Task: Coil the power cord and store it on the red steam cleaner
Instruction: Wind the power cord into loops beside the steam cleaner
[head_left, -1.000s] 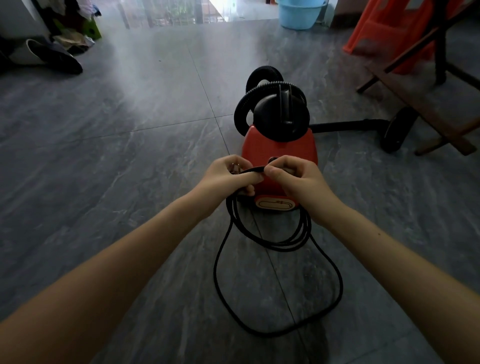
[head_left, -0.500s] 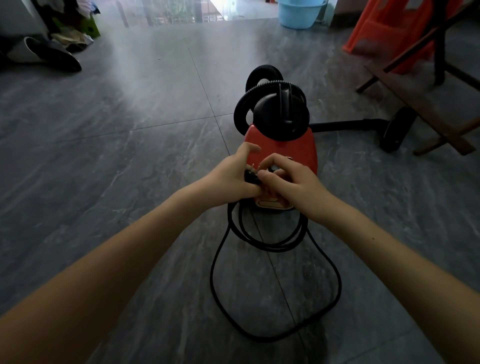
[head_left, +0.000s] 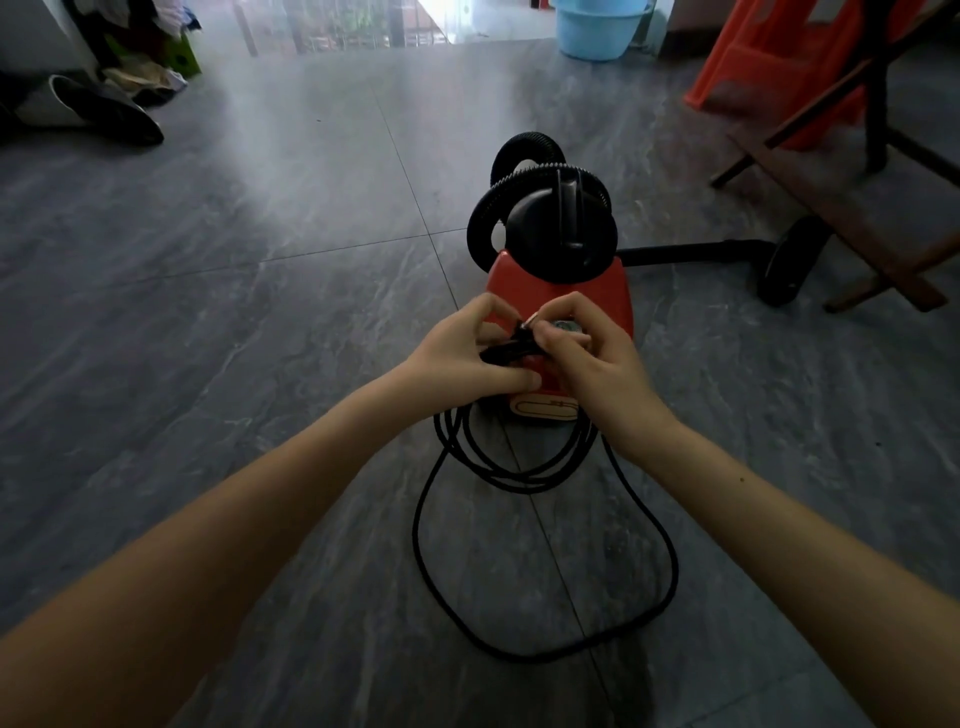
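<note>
The red steam cleaner (head_left: 524, 283) stands on the floor in front of me, with a black cap and a ribbed black hose looped over its top. My left hand (head_left: 462, 358) grips the gathered loops of the black power cord (head_left: 519, 480), which hang down to the floor. My right hand (head_left: 587, 358) pinches the cord's plug end against the bundle, just in front of the cleaner's red body. One wide loop of cord lies loose on the tiles below.
A black wand and floor head (head_left: 789, 260) stretch right from the cleaner. A wooden frame (head_left: 852, 208) and orange plastic stool (head_left: 769, 57) stand at the right. A blue basin (head_left: 597, 26) sits at the back, shoes (head_left: 98, 111) at far left. Grey floor tiles all around.
Both hands have drawn closer together and lifted slightly in front of the cleaner. The right fingers have shifted onto the plug end at the bundle. The floor loop has barely moved.
</note>
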